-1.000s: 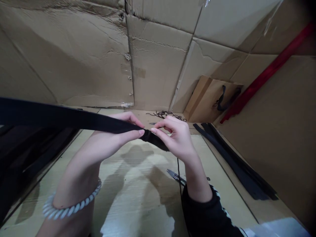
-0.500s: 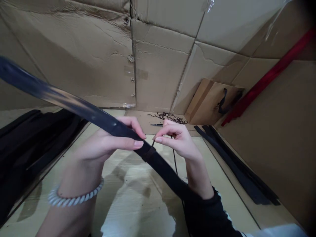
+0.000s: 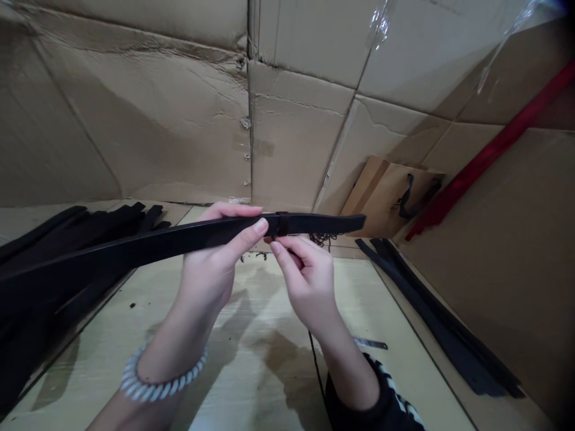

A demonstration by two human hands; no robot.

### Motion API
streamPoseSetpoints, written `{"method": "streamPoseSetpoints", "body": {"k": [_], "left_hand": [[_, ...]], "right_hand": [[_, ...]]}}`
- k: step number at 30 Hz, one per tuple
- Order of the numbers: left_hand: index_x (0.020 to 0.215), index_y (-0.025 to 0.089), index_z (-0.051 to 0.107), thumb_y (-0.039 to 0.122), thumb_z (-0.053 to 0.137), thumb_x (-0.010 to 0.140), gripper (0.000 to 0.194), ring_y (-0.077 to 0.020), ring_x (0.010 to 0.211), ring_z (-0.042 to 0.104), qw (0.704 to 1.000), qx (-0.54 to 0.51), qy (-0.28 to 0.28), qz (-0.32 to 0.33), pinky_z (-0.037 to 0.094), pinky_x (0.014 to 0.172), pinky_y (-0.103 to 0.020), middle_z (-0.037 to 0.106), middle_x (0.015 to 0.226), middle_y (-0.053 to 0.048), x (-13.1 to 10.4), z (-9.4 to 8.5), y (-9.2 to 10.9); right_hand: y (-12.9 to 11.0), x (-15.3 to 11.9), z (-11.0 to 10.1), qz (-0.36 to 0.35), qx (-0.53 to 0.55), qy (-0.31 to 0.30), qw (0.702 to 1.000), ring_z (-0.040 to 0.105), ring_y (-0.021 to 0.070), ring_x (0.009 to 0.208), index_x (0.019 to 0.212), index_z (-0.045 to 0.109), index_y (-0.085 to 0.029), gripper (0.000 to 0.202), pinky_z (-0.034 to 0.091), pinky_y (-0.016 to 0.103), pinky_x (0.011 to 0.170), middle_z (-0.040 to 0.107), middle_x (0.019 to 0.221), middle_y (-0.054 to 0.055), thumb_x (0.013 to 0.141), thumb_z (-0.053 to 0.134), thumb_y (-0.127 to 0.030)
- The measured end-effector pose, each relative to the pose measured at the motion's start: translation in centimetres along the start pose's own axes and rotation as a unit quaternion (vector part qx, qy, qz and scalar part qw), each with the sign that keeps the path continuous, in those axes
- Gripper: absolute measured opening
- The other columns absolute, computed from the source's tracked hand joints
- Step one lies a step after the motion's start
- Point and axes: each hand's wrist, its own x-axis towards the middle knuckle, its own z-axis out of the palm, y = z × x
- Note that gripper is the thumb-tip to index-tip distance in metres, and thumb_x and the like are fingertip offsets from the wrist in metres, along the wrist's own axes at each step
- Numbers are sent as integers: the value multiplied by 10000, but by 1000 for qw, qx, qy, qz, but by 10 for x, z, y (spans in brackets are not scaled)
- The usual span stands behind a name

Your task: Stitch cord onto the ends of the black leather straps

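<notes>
A long black strap (image 3: 162,239) runs from the left edge to just past the middle of the head view. My left hand (image 3: 209,263) is closed on it, thumb in front and fingers behind. Just right of that thumb, a narrow dark band (image 3: 283,223) wraps around the strap. My right hand (image 3: 309,278) pinches a thin dark cord close under the band; the piece between its fingertips is mostly hidden. Below the right wrist, a length of the cord (image 3: 317,359) hangs down toward the table.
More black straps lie in a pile (image 3: 90,224) at the left and in a smaller stack (image 3: 431,317) at the right. A tangle of dark cord (image 3: 321,239), a brown paper bag (image 3: 386,191) and a red strip (image 3: 494,155) are farther back. A thin metal strip (image 3: 371,343) lies by the right forearm.
The strap has swung from a steep slant to nearly level, its right end now showing. My right hand has moved lower, from above the band to beneath it.
</notes>
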Motion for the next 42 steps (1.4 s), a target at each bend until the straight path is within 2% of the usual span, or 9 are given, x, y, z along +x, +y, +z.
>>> {"method": "streamPoseSetpoints", "body": {"k": [5,10,18,23,27,30,33,37,42], "left_hand": [[823,225,721,265,777,744,105,-166,862,638,991,126,0,42,498,805,-279,700,893,3,5,-10,1],[768,231,722,303,768,749,88,-146,740,608,962,265,-62,25,449,704,-272,683,769,21,10,-19,8],[678,212,695,253,741,691,63,-135,647,568,942,287,-156,-79,387,574,-238,635,644,21,15,-23,18],[627,212,686,212,736,669,65,-116,612,564,950,235,-183,-94,397,551,-204,617,594,24,14,-23,19],[649,219,704,207,744,669,46,-123,602,596,946,195,-231,-118,422,536,-193,646,596,15,16,-24,19],[666,218,716,235,764,666,51,-134,576,608,937,160,-281,-135,436,511,-198,668,607,-2,18,-27,18],[684,219,728,222,767,673,41,-134,574,616,929,142,-312,-137,450,505,-191,681,623,-11,19,-30,19],[653,212,727,153,749,634,66,-110,512,577,927,86,-326,-164,423,454,-164,636,555,4,19,-31,21],[641,203,726,121,740,630,84,-99,493,576,910,86,-354,-198,425,436,-142,631,543,7,22,-34,26]], "right_hand": [[-10,-2,-13,-135,-226,-15,965,556,130,670,870,681,-139,191,418,267,636,648,754,45,967,526,-192],[-8,1,-22,-162,-272,-28,948,520,112,633,766,643,-147,211,375,257,604,603,695,15,951,579,-226],[3,8,-32,-115,-173,-61,976,483,82,607,730,607,-157,195,350,226,568,548,655,-25,902,653,-236],[12,13,-31,-92,-119,-76,986,480,79,610,704,607,-160,202,345,221,569,566,652,-28,876,678,-238],[19,16,-30,-15,-21,-93,995,419,69,558,670,606,-165,219,306,214,520,529,613,-41,826,720,-269],[25,17,-29,74,104,-128,983,336,59,490,655,601,-167,252,246,207,456,462,553,-57,787,741,-330],[31,18,-29,124,178,-162,963,304,59,474,647,612,-171,289,226,203,437,441,520,-62,739,773,-392],[37,18,-31,134,229,-204,942,335,59,479,648,654,-175,300,282,209,451,520,551,-40,701,804,-428],[30,21,-36,93,197,-224,950,335,52,473,614,669,-173,262,270,220,444,512,561,-42,715,805,-374]]}}
